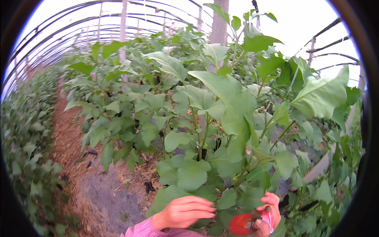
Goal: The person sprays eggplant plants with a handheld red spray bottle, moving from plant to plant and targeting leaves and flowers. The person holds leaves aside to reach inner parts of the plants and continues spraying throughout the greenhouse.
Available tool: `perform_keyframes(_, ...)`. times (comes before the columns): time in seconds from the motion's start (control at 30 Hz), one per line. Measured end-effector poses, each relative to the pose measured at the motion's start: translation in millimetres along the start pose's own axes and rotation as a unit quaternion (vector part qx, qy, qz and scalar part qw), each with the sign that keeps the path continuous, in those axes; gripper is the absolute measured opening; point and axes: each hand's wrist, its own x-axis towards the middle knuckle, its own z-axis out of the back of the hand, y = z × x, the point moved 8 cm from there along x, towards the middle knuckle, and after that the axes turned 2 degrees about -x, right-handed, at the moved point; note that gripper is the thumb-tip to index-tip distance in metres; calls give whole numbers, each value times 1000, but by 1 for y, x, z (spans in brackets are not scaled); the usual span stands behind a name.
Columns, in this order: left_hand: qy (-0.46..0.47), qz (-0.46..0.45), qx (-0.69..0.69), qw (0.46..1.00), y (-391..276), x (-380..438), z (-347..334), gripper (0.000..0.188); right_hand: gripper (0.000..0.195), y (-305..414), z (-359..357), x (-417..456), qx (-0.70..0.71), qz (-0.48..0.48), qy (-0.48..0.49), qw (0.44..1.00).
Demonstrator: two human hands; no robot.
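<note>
My left hand (186, 211), in a pink striped sleeve (148, 229), is at the bottom centre with fingers stretched out and nothing in it. My right hand (271, 207), to its right, is closed around a glossy, rounded red object (242, 224) with a dark end; its exact kind is unclear. A short stem-like piece and something pink show between the fingers. Both hands are low among the broad leaves of an eggplant plant (192, 174), which carries small pinkish flowers (248, 150). A large leaf (232, 103) rises above the hands.
Eggplant rows fill the middle and right under the arched greenhouse frame (74, 22). A straw-littered path (66, 127) runs along the left, beside grey ground sheeting (109, 195). Dark elongated pieces (149, 186) lie on the ground. Posts (219, 23) stand among the plants; a slanting pale bar (318, 167) is at right.
</note>
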Motion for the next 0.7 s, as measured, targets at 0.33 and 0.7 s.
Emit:
perform_keyframes(0.33, -81, 343, -130, 927, 78, -203, 180, 31, 33, 73, -223, 21, 358, -175, 105, 911)
perform_keyframes(0.7, -26, 189, -290, 938, 109, -9, 200, 37, 31, 51, -277, 31, 191, -70, 162, 966)
